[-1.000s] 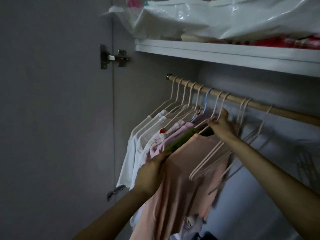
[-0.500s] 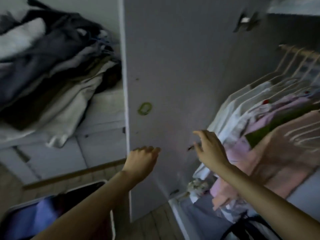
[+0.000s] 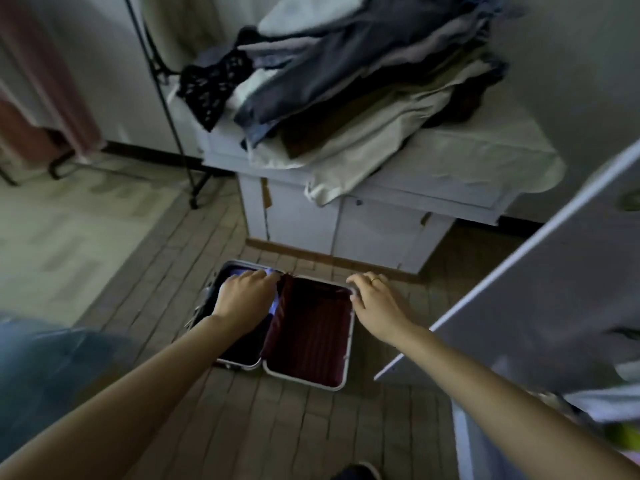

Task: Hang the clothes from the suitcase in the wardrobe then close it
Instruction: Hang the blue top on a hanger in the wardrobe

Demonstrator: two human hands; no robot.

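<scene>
From your head camera you have one suitcase [image 3: 304, 327] lying open on the tiled floor [image 3: 346, 427], two halves side by side, two hands over it, one wardrobe door [image 3: 519, 306] swung out just right of the suitcase, and one low white cabinet [image 3: 346, 223] just beyond the suitcase with a single heap of folded clothes [image 3: 363, 81] on top.

The suitcase's long axis runs away from you toward the cabinet, slightly tilted; its hinge line runs down the middle between the halves. The right half shows a bare dark red lining. The left half holds something bluish [image 3: 273, 303], mostly hidden under your hand, so you cannot tell what garment it is.

Your left hand [image 3: 244, 299] reaches palm-down into the suitcase's left half, fingers bent toward the hinge at the bluish cloth; whether they actually grip it is not clear. Your right hand [image 3: 375, 303] hovers palm-down at the suitcase's far right corner, fingers loosely spread and slightly bent, holding nothing, a ring [image 3: 375, 279] on one finger. Both forearms stretch forward from the bottom corners.
</scene>
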